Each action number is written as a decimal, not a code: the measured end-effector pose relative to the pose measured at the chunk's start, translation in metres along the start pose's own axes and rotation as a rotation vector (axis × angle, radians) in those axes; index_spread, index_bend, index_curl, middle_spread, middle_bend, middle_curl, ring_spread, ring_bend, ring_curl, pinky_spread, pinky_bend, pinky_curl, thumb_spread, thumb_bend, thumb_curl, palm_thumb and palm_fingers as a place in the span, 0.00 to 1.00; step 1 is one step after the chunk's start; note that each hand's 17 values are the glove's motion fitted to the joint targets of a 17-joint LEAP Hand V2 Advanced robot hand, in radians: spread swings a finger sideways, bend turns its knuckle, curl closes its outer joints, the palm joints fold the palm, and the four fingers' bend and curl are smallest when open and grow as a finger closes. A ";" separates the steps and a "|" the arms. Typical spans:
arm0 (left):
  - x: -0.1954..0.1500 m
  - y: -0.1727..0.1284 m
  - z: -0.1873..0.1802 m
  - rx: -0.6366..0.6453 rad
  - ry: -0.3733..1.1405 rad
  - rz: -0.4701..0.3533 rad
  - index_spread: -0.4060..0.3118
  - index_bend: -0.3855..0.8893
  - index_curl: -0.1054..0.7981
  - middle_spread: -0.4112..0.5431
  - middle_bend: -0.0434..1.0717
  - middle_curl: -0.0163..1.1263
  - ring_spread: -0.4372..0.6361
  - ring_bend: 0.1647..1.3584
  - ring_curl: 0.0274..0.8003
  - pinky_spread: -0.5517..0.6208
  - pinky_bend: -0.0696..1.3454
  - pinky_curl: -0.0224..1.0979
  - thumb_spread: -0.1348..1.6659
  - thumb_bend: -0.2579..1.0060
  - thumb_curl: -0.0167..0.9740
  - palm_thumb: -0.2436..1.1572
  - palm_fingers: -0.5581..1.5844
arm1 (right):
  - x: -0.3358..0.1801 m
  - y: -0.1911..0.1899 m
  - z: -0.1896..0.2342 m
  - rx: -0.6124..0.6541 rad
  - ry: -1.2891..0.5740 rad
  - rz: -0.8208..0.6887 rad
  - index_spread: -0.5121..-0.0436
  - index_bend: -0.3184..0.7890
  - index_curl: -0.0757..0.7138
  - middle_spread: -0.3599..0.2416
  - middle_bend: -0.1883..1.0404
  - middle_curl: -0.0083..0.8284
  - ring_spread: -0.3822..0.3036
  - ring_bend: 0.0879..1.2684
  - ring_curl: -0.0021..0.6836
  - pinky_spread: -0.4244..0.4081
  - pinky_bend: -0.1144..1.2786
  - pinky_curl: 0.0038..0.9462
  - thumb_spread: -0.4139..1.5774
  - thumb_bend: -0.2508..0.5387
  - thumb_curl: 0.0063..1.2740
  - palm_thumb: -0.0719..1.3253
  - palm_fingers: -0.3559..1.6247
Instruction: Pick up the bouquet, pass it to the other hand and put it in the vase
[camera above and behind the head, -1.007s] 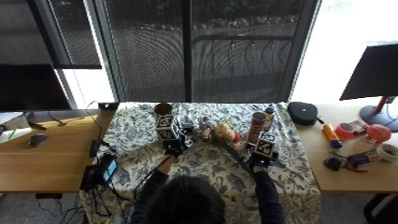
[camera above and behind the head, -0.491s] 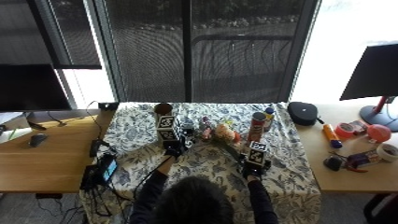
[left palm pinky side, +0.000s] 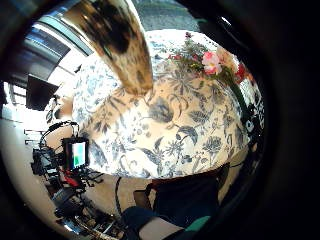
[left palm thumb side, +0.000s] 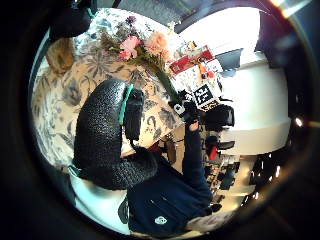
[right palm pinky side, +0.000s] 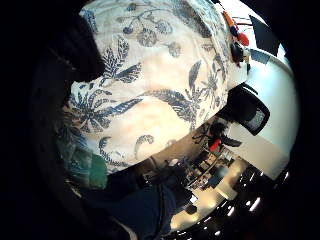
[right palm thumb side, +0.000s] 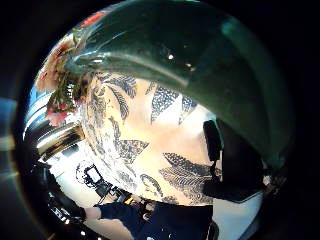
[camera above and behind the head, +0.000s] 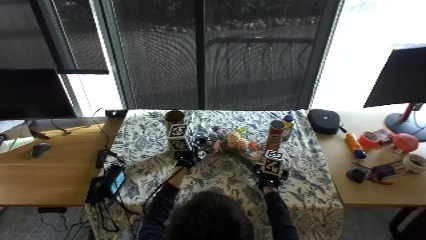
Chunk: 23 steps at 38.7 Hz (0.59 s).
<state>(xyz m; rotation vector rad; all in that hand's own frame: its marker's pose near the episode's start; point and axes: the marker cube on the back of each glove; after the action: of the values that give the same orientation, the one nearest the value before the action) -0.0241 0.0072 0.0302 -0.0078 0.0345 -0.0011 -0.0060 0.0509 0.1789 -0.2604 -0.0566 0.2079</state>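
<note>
A bouquet (camera above and behind the head: 233, 141) of pink and peach flowers lies on the flowered tablecloth (camera above and behind the head: 219, 175), its blooms toward the window. Its green stem (left palm thumb side: 167, 85) runs back to my right hand (camera above and behind the head: 269, 179), which grips the stem's end just above the cloth. In the right thumb side palm view the stem (right palm thumb side: 190, 65) fills much of the picture, with the flowers (right palm thumb side: 55, 75) beyond it. A brown vase (camera above and behind the head: 175, 117) stands upright at the far left of the cloth. My left hand (camera above and behind the head: 184, 161) rests in front of the vase (left palm pinky side: 117, 40), holding nothing, its thumb (left palm thumb side: 105, 130) relaxed.
A red can (camera above and behind the head: 275, 132) and a blue-capped bottle (camera above and behind the head: 287, 122) stand just right of the flowers. A black case (camera above and behind the head: 324, 121) lies at the far right corner. A phone on a stand (camera above and behind the head: 110, 182) hangs at the cloth's left edge. Tapes and small tools (camera above and behind the head: 383, 160) sit on the right desk.
My right hand has drawn back from beside the red can toward the table's front edge. The flowers have hardly shifted. My left hand has stayed by the vase.
</note>
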 end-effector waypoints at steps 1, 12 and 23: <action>0.000 0.000 0.000 -0.002 0.001 -0.002 0.40 0.52 0.62 0.43 0.20 0.34 0.57 0.12 0.34 0.70 0.15 0.20 0.74 0.19 0.33 0.41 0.52 | 0.001 -0.004 -0.001 0.044 0.020 0.046 0.61 0.50 0.51 0.39 0.33 0.56 0.27 0.38 0.63 0.27 0.39 0.38 0.80 0.40 0.28 0.61 0.74; 0.000 0.007 -0.009 0.000 -0.002 -0.003 0.40 0.52 0.62 0.43 0.20 0.34 0.57 0.12 0.35 0.70 0.15 0.20 0.74 0.19 0.33 0.41 0.52 | 0.001 -0.019 -0.002 0.145 0.009 0.028 0.58 0.35 0.48 0.28 0.43 0.62 0.21 0.49 0.68 0.14 0.48 0.42 0.70 0.38 0.35 0.71 0.85; -0.003 0.006 -0.014 0.002 -0.001 -0.006 0.40 0.52 0.62 0.43 0.20 0.34 0.57 0.12 0.35 0.70 0.15 0.20 0.74 0.19 0.33 0.41 0.52 | 0.007 -0.032 -0.020 0.468 0.001 0.071 0.57 0.50 0.52 0.26 0.65 0.73 0.23 0.64 0.77 0.15 0.54 0.47 0.70 0.34 0.36 0.76 0.93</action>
<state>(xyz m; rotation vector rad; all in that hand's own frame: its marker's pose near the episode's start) -0.0279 0.0127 0.0164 -0.0054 0.0332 -0.0069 0.0088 0.0174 0.1685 0.2036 0.0032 0.2851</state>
